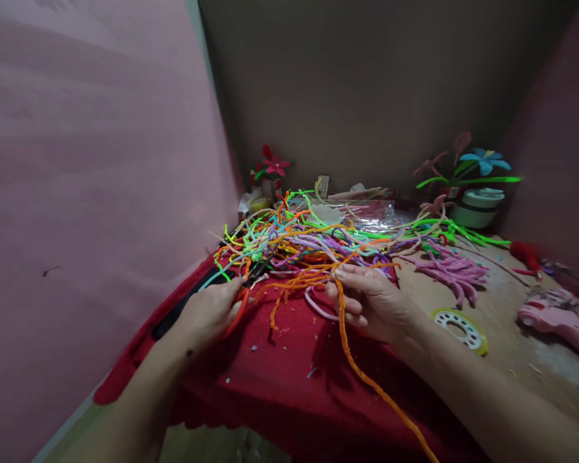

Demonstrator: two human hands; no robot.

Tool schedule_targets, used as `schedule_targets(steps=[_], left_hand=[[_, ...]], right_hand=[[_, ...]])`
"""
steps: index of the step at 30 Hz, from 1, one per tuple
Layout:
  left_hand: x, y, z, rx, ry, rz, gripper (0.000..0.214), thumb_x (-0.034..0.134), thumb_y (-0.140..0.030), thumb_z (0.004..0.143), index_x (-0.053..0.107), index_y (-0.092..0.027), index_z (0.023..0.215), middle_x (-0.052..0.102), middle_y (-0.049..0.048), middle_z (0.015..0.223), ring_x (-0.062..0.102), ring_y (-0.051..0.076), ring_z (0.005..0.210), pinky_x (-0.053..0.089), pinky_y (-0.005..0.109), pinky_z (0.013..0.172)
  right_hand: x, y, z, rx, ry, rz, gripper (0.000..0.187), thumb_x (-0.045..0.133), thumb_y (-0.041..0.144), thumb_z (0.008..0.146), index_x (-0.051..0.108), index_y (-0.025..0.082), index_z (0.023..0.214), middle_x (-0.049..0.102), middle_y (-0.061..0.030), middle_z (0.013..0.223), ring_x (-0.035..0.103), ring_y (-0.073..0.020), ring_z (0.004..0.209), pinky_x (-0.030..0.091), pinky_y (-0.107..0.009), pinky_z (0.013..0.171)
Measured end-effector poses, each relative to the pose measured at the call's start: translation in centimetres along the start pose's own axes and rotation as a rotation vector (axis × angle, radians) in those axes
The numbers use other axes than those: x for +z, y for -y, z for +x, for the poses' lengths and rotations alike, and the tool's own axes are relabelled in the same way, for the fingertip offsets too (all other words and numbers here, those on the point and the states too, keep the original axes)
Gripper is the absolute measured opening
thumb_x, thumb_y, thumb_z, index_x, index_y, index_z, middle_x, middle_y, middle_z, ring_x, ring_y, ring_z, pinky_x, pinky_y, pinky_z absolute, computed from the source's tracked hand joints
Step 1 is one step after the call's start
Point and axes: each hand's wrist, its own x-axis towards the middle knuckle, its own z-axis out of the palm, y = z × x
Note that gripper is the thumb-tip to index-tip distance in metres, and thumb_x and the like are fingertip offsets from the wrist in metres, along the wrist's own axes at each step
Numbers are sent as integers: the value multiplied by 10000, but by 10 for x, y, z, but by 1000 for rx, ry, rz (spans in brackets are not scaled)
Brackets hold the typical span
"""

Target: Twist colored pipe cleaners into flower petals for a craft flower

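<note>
My left hand [211, 313] is closed around red-handled scissors [238, 307] at the near left edge of a tangled pile of coloured pipe cleaners [309, 238]. My right hand [369, 301] pinches an orange pipe cleaner [354, 366] between thumb and fingers; the strand trails down over the red cloth [280, 379] toward the bottom right. Both hands rest at the front of the pile, about a hand's width apart.
A bundle of pink pipe cleaners [451, 270] lies right of the pile. A yellow-rimmed tape roll [460, 329] and a pink glue gun [557, 315] sit on the brown table at right. Pipe-cleaner flowers [482, 161], a white pot [477, 209] and plastic bags stand at the back wall.
</note>
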Motion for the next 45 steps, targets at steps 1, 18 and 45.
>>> schedule_targets(steps=[1,18,45], left_hand=[[2,5,4,-24,16,9,359,360,-395,872,553,-192,1096,680,103,915,638,245,852,444,292,669],[8,-81,9,582,-537,-324,483,482,-138,840,421,-244,1307,546,96,1115,550,186,973,478,302,797],[-11,-100,38,-37,-572,-2495,317,354,-205,932,623,-125,784,481,-52,464,496,48,420,530,233,610]], right_hand=[[-1,1,1,0,-23,7,106,597,201,776,518,150,727,633,-8,638,348,-23,345,265,-122,287],[-10,11,16,-193,-382,245,105,564,37,703,563,119,639,613,-23,523,555,-87,432,489,-167,431],[-4,36,4,-206,-281,522,310,377,131,871,454,154,572,413,25,471,409,-78,429,467,-221,488]])
